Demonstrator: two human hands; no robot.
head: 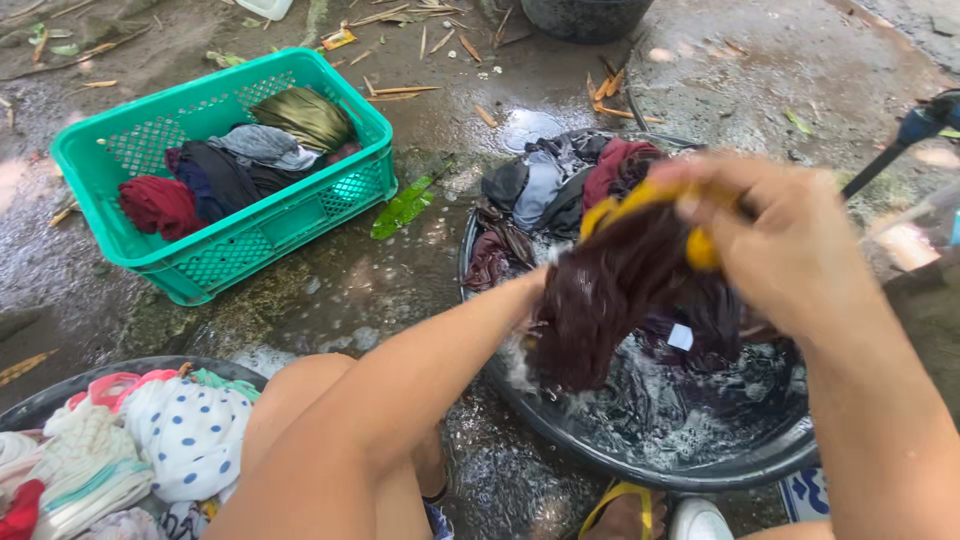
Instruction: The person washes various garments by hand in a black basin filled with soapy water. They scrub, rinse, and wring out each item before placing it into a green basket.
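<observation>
**Clerk:** Wet concrete ground, outdoors, strewn with leaves and wood splinters. Nearest items?

**Checker:** Near left: dark basin, part in view, filled with light laundry, a white cloth with blue dots on top. Near centre: the person's bare knee and forearms. Near right, at the lower edge: a yellow sandal strap.

**Clerk:** Hands?

**Checker:** Right hand: closed, gripping a dark maroon garment with yellow trim, bunched and lifted just above the wash water. Left hand: mostly hidden behind the same garment; fingers not visible, so grip cannot be told.

**Clerk:** Location of the garment?

**Checker:** Centre right, over the big black washtub, lower end hanging towards the soapy water.

**Clerk:** Tub contents?

**Checker:** Suds and dark water on the near side; a heap of dark, grey and red clothes on the far side.

**Clerk:** Farther?

**Checker:** Far left: green plastic basket holding wrung clothes, red, black, grey and olive. A green leaf lies between basket and tub. Far centre: a dark bucket, cut by the top edge.
</observation>
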